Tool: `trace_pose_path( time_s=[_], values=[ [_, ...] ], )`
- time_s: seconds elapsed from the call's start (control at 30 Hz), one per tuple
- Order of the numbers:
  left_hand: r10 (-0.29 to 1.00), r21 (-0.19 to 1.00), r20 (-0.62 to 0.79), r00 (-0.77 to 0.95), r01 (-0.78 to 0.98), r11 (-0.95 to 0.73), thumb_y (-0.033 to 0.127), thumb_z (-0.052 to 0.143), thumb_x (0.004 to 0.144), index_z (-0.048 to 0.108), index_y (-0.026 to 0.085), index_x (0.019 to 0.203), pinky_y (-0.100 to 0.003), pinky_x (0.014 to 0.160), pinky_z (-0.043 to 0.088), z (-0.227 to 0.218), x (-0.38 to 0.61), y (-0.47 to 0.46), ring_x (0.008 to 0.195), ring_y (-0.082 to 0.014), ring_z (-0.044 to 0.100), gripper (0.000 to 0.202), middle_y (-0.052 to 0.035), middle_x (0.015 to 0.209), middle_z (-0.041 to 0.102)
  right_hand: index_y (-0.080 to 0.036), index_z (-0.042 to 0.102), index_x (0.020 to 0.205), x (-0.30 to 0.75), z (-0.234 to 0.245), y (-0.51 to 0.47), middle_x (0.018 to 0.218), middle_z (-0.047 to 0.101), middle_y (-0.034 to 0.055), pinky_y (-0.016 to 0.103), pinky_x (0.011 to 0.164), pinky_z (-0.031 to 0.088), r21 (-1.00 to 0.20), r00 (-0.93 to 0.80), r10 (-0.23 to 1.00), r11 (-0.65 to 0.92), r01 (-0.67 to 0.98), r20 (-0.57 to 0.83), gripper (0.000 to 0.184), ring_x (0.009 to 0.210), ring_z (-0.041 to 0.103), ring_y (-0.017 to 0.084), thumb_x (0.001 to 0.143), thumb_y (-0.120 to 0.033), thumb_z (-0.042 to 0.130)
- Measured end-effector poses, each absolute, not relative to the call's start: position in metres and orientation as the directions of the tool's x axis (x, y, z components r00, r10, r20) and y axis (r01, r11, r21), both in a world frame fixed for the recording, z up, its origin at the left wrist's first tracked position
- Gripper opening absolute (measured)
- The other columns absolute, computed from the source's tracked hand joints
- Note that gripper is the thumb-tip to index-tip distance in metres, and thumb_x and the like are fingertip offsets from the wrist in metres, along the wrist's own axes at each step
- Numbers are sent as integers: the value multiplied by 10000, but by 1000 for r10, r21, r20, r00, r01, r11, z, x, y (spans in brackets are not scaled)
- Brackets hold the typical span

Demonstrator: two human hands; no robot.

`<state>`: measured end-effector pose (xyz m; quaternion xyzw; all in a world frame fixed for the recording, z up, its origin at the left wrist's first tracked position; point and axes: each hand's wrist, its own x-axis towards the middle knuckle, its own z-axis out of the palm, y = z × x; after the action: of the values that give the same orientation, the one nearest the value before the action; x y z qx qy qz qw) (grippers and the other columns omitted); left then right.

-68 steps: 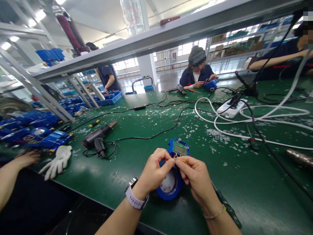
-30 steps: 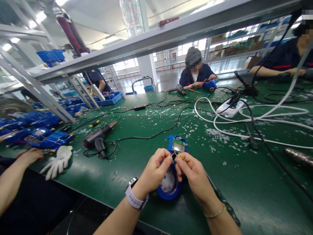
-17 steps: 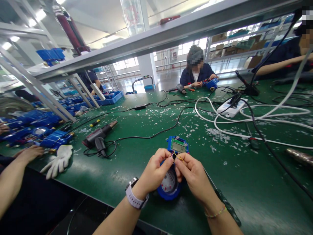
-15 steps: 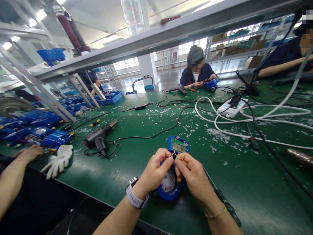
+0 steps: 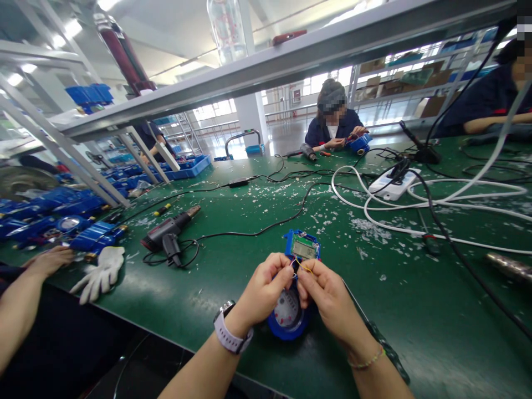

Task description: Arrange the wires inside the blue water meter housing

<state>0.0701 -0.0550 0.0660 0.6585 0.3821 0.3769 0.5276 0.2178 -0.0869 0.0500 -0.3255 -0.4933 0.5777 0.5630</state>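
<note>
A blue water meter (image 5: 286,318) with a round dial lies on the green bench in front of me. Beyond my fingers is its blue display unit, with a green circuit board and a small LCD screen (image 5: 304,249). Thin wires (image 5: 305,266), one of them yellow, run from the display down between my hands. My left hand (image 5: 268,282) is closed, thumb and fingertips pinching thin wires. My right hand (image 5: 326,291) pinches the yellow wire from the other side. Both hands partly cover the dial. A screwdriver (image 5: 380,341) lies beside my right forearm, partly hidden by it.
A heat gun (image 5: 168,235) with a black cord and a white glove (image 5: 102,274) lie to the left, near a co-worker's hand (image 5: 52,260) and piled blue meters (image 5: 95,235). A power strip (image 5: 393,184) with looping cables sits right. Another person (image 5: 334,122) works opposite, under an overhead shelf.
My hands shift only slightly around the wires, and the meter stays in place. At the far right, a co-worker's arm has moved lower.
</note>
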Motion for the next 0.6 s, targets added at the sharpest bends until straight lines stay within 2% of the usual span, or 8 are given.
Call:
trace_pose_path(
  time_s=[0.27, 0.5, 0.6],
  values=[
    [904, 995, 78, 420, 23, -97, 491, 511, 910, 422, 183, 766, -227, 572, 321, 71, 71, -54, 552, -88, 375, 351, 53, 611, 453, -170, 486, 805, 220, 51, -86, 603, 501, -39, 204, 549, 396, -930, -131, 976, 117, -350, 172, 406, 528, 475, 103, 925, -536, 615],
    [890, 996, 83, 449, -7, -89, 455, 539, 900, 458, 167, 756, -232, 584, 327, 69, 68, -52, 565, -91, 390, 332, 42, 617, 461, -167, 513, 783, 221, 54, -88, 634, 519, -23, 206, 522, 392, -932, -96, 982, 119, -343, 161, 400, 522, 481, 109, 893, -526, 651],
    [888, 990, 99, 448, 43, -132, 417, 583, 871, 508, 154, 759, -244, 630, 354, 71, 65, -50, 630, -112, 441, 296, 19, 664, 490, -163, 535, 784, 220, 53, -88, 686, 541, -6, 211, 516, 381, -936, -59, 984, 138, -324, 166, 384, 525, 483, 108, 887, -512, 659]
  ],
)
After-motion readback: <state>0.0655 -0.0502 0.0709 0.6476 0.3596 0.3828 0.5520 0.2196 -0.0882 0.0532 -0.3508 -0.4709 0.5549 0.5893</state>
